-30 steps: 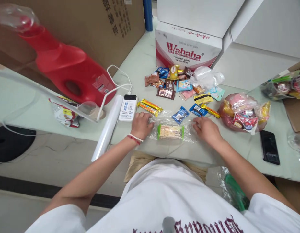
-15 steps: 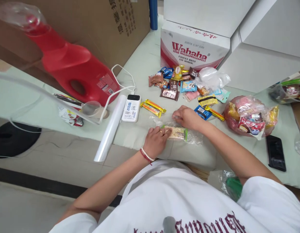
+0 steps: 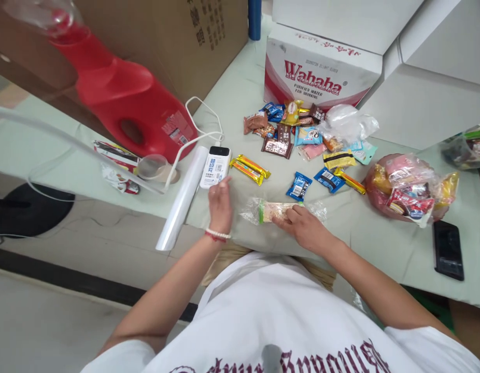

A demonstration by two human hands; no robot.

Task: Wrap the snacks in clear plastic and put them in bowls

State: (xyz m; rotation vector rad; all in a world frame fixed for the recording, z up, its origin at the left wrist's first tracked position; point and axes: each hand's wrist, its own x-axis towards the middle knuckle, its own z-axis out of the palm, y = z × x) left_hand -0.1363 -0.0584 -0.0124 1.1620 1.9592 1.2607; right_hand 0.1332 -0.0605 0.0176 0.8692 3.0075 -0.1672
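A clear plastic bag point(image 3: 251, 210) with a green-edged cracker pack point(image 3: 271, 211) inside lies near the table's front edge. My right hand point(image 3: 304, 229) rests on the pack's near side, fingers pressing it flat. My left hand point(image 3: 220, 206) is to the left of the bag, fingers stretched toward a white power bank point(image 3: 215, 166), holding nothing. Two yellow snack bars point(image 3: 250, 169) and two blue packets point(image 3: 299, 186) lie just beyond the bag.
A pile of wrapped snacks point(image 3: 286, 132) sits before a Wahaha box point(image 3: 321, 72). A full snack bag point(image 3: 409, 189) and black phone point(image 3: 448, 250) lie right. A red jug point(image 3: 123, 101), a roll of clear film point(image 3: 183, 199) and a cable point(image 3: 197, 140) lie left.
My left hand came off the cracker pack and moved left toward the power bank. My right hand left a blue packet beyond the bag and came down onto the pack.
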